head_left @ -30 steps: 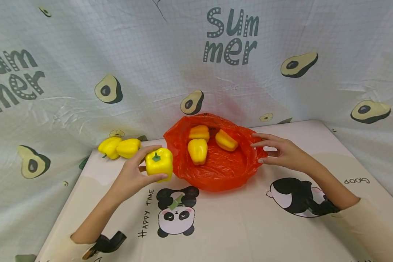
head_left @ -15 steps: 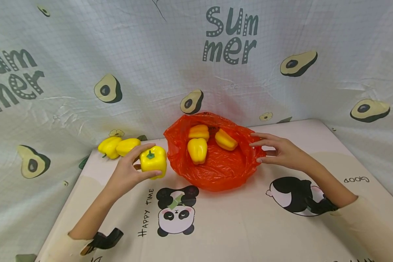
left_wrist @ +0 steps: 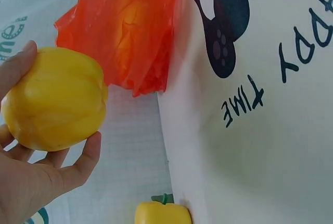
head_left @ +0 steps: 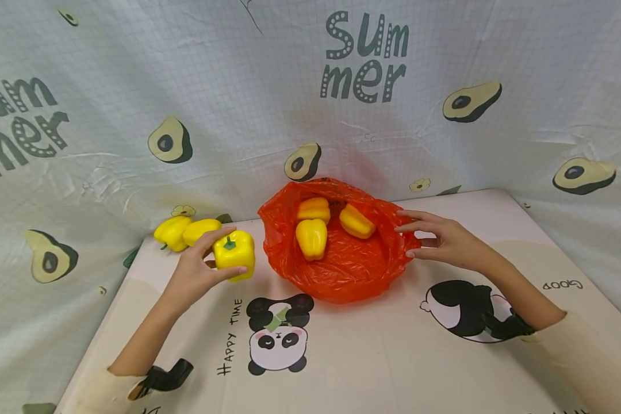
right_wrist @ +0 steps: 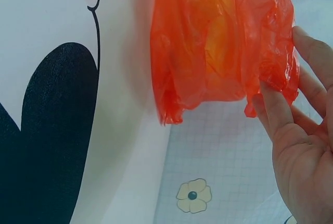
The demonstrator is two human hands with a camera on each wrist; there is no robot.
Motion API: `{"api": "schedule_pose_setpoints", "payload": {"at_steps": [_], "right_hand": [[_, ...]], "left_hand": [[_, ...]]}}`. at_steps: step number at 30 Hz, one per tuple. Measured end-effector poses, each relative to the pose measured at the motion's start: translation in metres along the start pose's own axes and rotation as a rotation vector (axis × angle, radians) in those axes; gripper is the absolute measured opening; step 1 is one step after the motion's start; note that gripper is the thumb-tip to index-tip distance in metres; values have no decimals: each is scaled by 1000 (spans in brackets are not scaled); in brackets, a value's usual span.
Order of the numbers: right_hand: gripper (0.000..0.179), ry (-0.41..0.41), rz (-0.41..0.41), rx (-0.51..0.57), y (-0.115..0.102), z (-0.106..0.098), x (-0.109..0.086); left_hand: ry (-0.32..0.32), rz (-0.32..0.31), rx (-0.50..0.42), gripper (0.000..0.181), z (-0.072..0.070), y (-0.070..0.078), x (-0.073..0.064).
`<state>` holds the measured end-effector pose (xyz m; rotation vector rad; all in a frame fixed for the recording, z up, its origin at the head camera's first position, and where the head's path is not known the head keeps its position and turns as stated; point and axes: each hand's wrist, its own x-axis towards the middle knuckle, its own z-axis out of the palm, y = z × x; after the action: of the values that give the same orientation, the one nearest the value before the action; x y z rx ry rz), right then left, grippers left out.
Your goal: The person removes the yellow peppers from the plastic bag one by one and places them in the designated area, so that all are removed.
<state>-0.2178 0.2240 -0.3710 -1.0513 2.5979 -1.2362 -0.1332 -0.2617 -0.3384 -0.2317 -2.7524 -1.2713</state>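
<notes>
My left hand (head_left: 192, 275) holds a yellow bell pepper (head_left: 236, 257) between thumb and fingers, raised left of the red plastic bag (head_left: 349, 287). Its green stem faces the head camera; the left wrist view shows the smooth yellow side of this pepper (left_wrist: 54, 99). The bag stands with its mouth spread toward me. Inside lie a yellow pepper (head_left: 311, 239), a second pepper (head_left: 314, 210) behind it and a third pepper (head_left: 357, 222) to the right. At the bag's right rim, my right hand (head_left: 457, 246) touches the plastic with spread, fairly straight fingers.
Two more yellow peppers, a left one (head_left: 173, 233) and a right one (head_left: 200, 231), lie at the table's back left corner. A pale curtain (head_left: 238, 115) with avocado prints hangs behind. Panda prints decorate the light table (head_left: 372, 356).
My left hand has drifted left with the pepper, away from the bag. The right hand and the bag stay almost where they were.
</notes>
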Motion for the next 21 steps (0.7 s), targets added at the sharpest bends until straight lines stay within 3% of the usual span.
{"api": "schedule_pose_setpoints", "payload": {"at_steps": [12, 21], "right_hand": [[48, 0, -18, -4, 0, -1, 0], [48, 8, -23, -7, 3, -2, -2]], "left_hand": [[3, -129, -11, 80, -8, -21, 18], [8, -99, 33, 81, -14, -36, 40]]}}
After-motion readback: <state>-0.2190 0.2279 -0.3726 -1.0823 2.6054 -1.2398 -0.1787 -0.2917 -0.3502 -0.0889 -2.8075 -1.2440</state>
